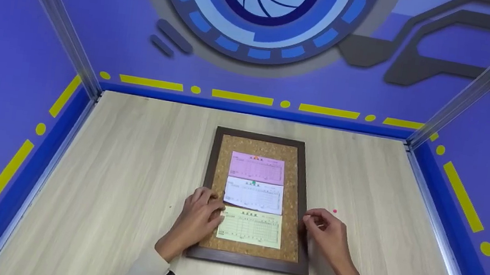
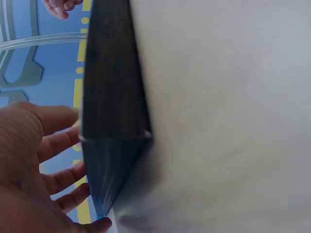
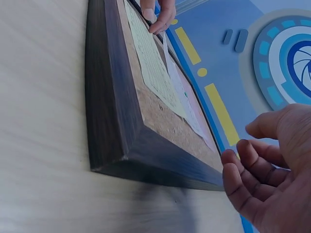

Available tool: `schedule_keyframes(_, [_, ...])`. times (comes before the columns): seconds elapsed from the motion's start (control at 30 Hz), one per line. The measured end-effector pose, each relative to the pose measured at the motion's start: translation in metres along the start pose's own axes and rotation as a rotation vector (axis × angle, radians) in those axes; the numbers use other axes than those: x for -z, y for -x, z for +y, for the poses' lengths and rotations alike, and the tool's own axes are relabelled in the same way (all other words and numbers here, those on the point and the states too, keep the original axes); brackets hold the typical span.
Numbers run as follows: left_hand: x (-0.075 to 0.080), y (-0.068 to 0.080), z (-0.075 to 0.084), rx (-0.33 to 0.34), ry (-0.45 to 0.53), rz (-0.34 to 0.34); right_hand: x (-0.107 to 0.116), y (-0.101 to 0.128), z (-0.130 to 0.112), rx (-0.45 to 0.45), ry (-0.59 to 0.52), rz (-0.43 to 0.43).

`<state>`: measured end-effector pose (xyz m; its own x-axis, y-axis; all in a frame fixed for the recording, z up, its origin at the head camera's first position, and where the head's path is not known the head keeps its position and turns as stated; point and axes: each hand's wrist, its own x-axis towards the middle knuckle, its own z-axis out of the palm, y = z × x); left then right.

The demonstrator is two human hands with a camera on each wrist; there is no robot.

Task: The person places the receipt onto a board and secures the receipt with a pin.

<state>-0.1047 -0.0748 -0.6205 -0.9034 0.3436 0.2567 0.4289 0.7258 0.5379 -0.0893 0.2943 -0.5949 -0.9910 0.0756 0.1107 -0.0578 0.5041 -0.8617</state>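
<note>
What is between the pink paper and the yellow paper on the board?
A white slip sits between the pink paper and yellow paper, seen in the head view.

The left hand [image 2: 29, 170] had its fingers spread out against the dark frame [image 2: 112, 97], which lay on the pale table [image 2: 228, 116].

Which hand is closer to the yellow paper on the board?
Left. The left hand touches the yellow paper at its left edge; the right hand hovers beyond the frame's right side.
</note>
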Motion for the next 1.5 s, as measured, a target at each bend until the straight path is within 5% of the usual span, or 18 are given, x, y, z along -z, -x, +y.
schedule_keyframes(0.33, [0.002, 0.006, -0.010, 0.026, 0.151, -0.080, 0.001, -0.005, 0.015, 0.101, 0.013, 0.048])
schedule_keyframes(0.63, [0.000, 0.008, -0.013, 0.052, 0.207, -0.092, 0.007, -0.008, 0.028, 0.068, 0.025, 0.040])
schedule_keyframes(1.5, [-0.006, 0.010, -0.010, 0.120, 0.308, -0.072, 0.025, -0.021, 0.056, 0.112, 0.081, 0.214])
